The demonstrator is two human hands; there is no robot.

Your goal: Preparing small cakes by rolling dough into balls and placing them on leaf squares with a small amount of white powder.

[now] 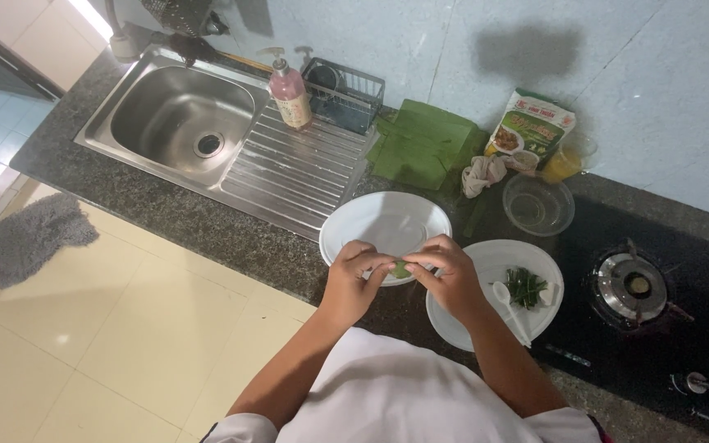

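— What's held?
— A small green parcel (401, 268) over the near rim of the empty plate (371, 220) — left hand (353, 280) and right hand (446, 275) both pinch it.
— How does it handle?
— Light, soft, likely slippery — pinch its ends gently.

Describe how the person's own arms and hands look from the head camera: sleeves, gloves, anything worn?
Both hands are bare: the left hand and right hand show no gloves, and no rings or watch can be made out. The forearms are uncovered to above the elbows. A white short-sleeved top covers the shoulders, with a thin dark edge at each sleeve hem.
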